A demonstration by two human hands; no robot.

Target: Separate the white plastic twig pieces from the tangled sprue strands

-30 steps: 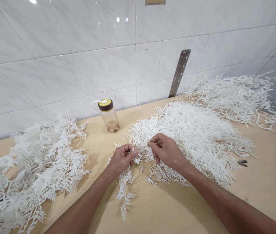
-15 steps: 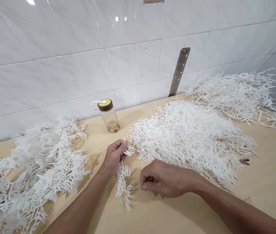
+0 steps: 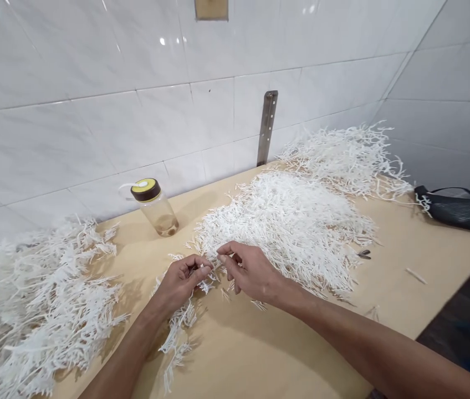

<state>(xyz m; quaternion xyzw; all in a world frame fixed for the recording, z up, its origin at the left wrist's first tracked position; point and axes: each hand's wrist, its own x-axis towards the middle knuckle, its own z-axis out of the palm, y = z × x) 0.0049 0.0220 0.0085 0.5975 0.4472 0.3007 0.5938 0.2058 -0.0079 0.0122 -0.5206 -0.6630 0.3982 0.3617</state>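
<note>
My left hand [image 3: 182,281] pinches a white, feathery plastic-looking branch [image 3: 180,320] between thumb and fingertips. Most of that branch hangs below the hand onto the tabletop. Close by on the right, my right hand [image 3: 250,272] has thumb and forefinger brought together near the branch's end; whatever is between them is too small to make out. Just beyond both hands spreads a large heap of short white sprigs [image 3: 285,221]. At left lies a pile of larger white feathery branches [image 3: 47,299].
A clear bottle with a black and yellow lid [image 3: 158,210] stands near the tiled wall. Bare white stems [image 3: 338,158] lie at the back right, beside a black bag [image 3: 459,209]. An upright metal bracket [image 3: 267,127] is against the wall. Small dark clippers [image 3: 364,254] rest right of the heap.
The view has turned right, bringing the black bag into sight. My right hand has moved from apart to close beside my left fingertips. My left hand still holds the branch.
</note>
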